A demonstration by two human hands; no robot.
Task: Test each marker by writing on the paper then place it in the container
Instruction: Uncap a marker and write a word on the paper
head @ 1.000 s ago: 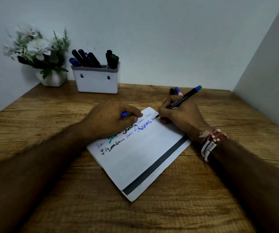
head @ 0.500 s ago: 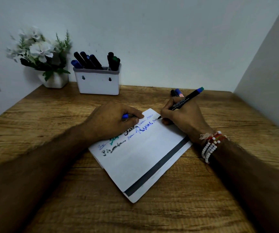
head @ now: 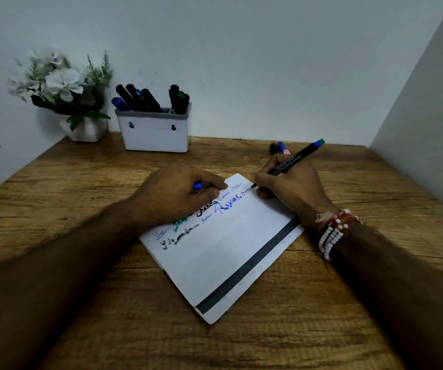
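the right hand (head: 292, 182) pinches the marker (head: 295, 158), its tip on the paper (head: 223, 252), and should press lightly while the left hand (head: 177, 193), clutching a blue cap (head: 197, 186), steadies the sheet.

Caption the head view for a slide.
Right hand tests a marker on paper; left hand holds its cap.

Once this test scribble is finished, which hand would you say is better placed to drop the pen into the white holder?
Probably the right hand: it already grips the black marker. The left hand, nearer the white rectangular container, pins the white paper and holds a blue cap.
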